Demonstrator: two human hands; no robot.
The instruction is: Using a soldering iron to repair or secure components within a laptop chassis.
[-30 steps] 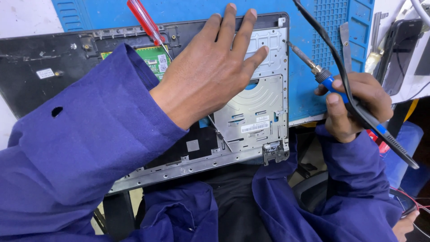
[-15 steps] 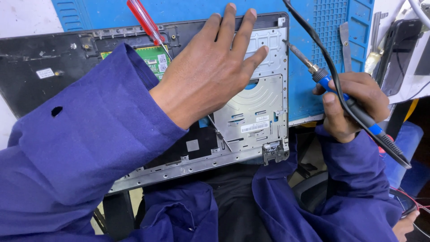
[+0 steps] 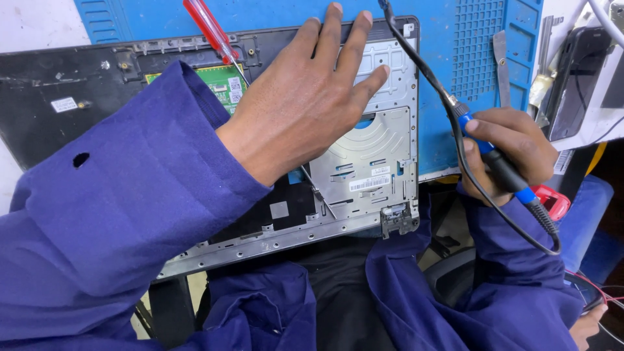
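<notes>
1. While our left hand (image 3: 305, 104) lies flat with its fingers spread wide, gripping nothing, it presses down on the opened laptop base (image 3: 195, 156), which lies upside down under the palm on the blue work mat (image 3: 468, 39).
2. Our right hand (image 3: 504, 153) is closed around the blue-and-black handle of a soldering iron (image 3: 494, 159); its metal tip points up and away from our fingers, off the right edge of the laptop, touching nothing we can see.
3. Its black cord (image 3: 416, 58) runs past our left fingertips, over the corner of the silver metal plate (image 3: 370, 162) beneath them.
4. Beyond our left thumb we see a green circuit board (image 3: 224, 84), and a red-handled screwdriver (image 3: 208, 29) rests with its shaft running under the hand.
5. As we judge it, the work is midway: the inside lies bare, the plate sits in place, and the iron has not yet met any part.
6. Tweezers (image 3: 500, 65) lie on the mat just above our right knuckles.
</notes>
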